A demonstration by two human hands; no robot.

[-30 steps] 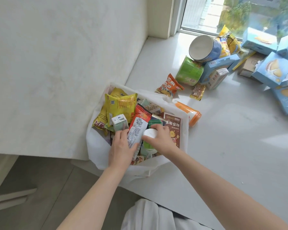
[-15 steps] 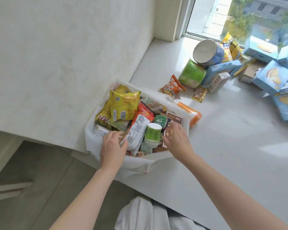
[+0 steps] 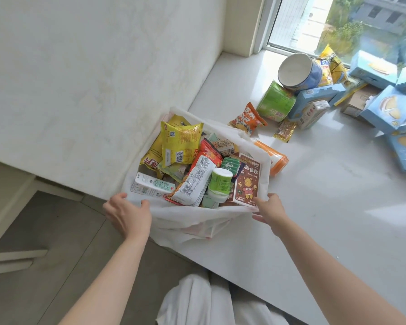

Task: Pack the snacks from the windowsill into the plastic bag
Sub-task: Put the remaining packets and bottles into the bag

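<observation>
View from above: a white plastic bag [image 3: 197, 221] stands open in the centre of the frame, on the near left edge of a pale windowsill [image 3: 326, 195]. It is crowded with snacks. A yellow packet [image 3: 181, 144] lies at the back, with a red-and-white packet [image 3: 197, 177] slanting across the middle. A white carton [image 3: 150, 186] lies at the left, a green-and-white tub [image 3: 220, 181] stands upright, and a brown box with a bear on it [image 3: 247, 184] is at the right.

The left hand [image 3: 127, 213] has its fingers curled over the bag's near left rim, gripping it. The right hand [image 3: 268, 211] pinches the near right corner. The snacks lie between the two hands and just beyond them.

An orange tube [image 3: 274, 158] lies on the sill against the bag's right side. More snacks wait on the sill in the upper right: an orange packet [image 3: 247, 118], a green cup [image 3: 275, 104], a blue tub [image 3: 298, 72] and blue boxes [image 3: 389, 106].
</observation>
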